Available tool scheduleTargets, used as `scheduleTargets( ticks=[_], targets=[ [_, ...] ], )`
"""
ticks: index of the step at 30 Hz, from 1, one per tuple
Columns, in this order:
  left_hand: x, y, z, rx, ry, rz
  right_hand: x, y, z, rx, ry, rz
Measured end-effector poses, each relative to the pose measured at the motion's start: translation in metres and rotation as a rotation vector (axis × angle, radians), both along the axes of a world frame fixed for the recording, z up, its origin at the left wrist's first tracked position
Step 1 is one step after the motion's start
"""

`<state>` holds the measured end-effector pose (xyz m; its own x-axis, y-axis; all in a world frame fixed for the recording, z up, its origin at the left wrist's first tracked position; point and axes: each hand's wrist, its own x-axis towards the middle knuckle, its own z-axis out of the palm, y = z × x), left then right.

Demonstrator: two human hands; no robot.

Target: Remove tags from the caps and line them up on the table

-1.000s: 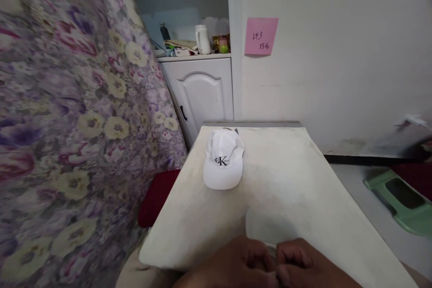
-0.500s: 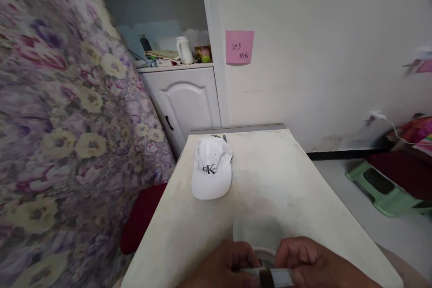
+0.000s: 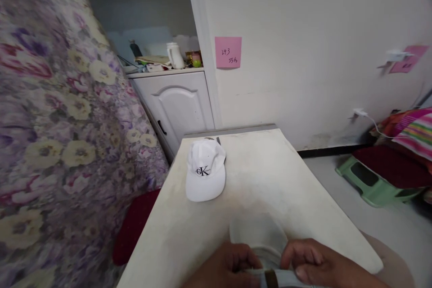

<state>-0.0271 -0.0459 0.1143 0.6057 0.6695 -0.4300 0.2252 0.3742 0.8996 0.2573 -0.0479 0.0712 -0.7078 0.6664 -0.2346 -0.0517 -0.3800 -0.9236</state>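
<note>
At the near edge of the table, a pale grey-white cap (image 3: 254, 230) lies between my hands, its brim pointing away from me. My left hand (image 3: 234, 263) has its fingers curled on the left part of the cap's strap (image 3: 286, 277). A brown piece (image 3: 271, 279), perhaps the buckle, sits on that strap between the hands. On the right side, my right hand (image 3: 319, 261) pinches the same strap with thumb and fingers. Beyond them a white cap (image 3: 205, 171) with black CK letters rests on the table, brim toward me. The bottom edge of the picture cuts off part of the held cap.
The pale table (image 3: 263, 171) stands against a wall. A floral curtain (image 3: 77, 135) hangs along the left, with a red seat (image 3: 135, 225) beside the table. A white cabinet (image 3: 177, 108) is behind, and a green stool (image 3: 367, 180) stands at right.
The view has turned slightly right, so the table and white cap appear farther left. Both hands stay on the strap, with the right hand slightly farther along to the right.
</note>
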Motion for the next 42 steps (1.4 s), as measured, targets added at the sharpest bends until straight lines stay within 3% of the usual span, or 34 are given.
scheduleTargets(
  ticks=[4,8,14,18,25,34,38,42],
  targets=[
    [0.013,-0.004,0.008,-0.013,-0.025,-0.008,-0.007,-0.002,0.016,0.089,-0.021,-0.039],
    [0.024,-0.010,0.011,0.068,-0.012,0.002,-0.032,-0.007,0.029,0.066,-0.021,-0.052],
    [0.021,-0.024,0.006,0.269,0.087,-0.036,-0.043,-0.018,0.015,0.067,-0.046,-0.093],
    [0.022,-0.033,0.011,0.232,0.045,0.026,-0.040,-0.028,0.010,0.070,-0.034,-0.132],
    [0.030,-0.043,0.016,0.273,0.184,0.030,-0.039,-0.043,0.004,0.120,-0.029,-0.182],
    [0.019,-0.048,0.021,0.382,0.203,0.079,-0.052,-0.042,0.010,0.044,0.197,-0.228],
    [0.013,-0.053,0.008,0.398,0.094,0.075,-0.060,-0.050,0.003,-0.014,0.275,-0.250],
    [0.020,-0.057,-0.011,0.321,0.041,0.102,-0.063,-0.053,-0.001,0.060,0.267,-0.247]
  ],
)
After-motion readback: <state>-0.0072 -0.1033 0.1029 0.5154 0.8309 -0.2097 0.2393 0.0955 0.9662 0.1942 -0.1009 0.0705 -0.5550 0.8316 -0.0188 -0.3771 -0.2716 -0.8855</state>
